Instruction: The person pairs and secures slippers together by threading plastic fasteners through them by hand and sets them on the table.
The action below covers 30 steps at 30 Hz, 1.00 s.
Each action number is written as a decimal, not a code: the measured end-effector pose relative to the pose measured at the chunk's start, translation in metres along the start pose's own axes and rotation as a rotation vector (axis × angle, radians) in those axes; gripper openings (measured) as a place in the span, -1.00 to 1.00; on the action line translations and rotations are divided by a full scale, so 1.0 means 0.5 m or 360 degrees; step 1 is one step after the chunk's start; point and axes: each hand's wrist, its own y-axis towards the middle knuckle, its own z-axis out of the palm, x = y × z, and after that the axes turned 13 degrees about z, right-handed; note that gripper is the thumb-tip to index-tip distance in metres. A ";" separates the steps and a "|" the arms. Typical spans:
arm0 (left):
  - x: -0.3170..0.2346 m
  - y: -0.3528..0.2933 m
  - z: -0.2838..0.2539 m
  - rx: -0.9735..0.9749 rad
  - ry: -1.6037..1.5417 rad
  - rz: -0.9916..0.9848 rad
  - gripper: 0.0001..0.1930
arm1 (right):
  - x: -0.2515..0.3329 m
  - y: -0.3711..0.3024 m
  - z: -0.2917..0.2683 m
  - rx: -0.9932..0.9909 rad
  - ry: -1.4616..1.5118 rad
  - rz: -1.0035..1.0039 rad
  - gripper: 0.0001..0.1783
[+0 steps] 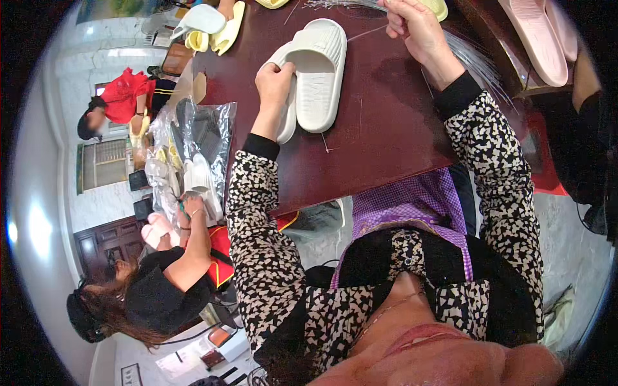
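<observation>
Gripping a pair of white, round-toed, ribbed-strap slippers (322, 96) in the left hand (274, 87)

The left hand is closed at the straps; the pair sits just right of its fingers, toes pointing away from the wrist, over a glossy dark red table (386, 151). The right hand (417, 29) is raised farther right, fingers curled in near the picture's edge; a thin, clear strand (367, 33) runs from the slippers toward it, but I cannot tell whether its fingertips close on that. Right of its wrist lies a loose bundle of fine, clear strands (479, 62). Just beyond that hand is a pale yellow slipper (439, 8), and well to its right are pale pink, ridged slippers (536, 42). Left of the left hand stands a crinkled, clear plastic bag (226, 122)
</observation>
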 end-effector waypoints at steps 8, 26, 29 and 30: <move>-0.135 -0.058 0.013 0.0188 -0.0915 -0.0253 -0.74 | 0.001 -0.024 0.028 0.0073 -0.0032 0.0041 -0.81; -0.298 -0.050 -0.023 -0.0419 -0.0172 0.1278 -0.82 | 0.017 -0.053 0.072 0.0365 -0.0925 -0.0130 -0.87; -0.299 -0.075 -0.023 -0.0374 -0.0334 0.1080 -0.85 | 0.012 -0.051 0.069 0.0268 -0.1094 -0.0484 -0.90; -0.304 -0.086 -0.030 -0.0366 -0.0411 0.0998 -0.87 | 0.015 -0.053 0.076 0.0218 -0.1260 -0.0748 -0.92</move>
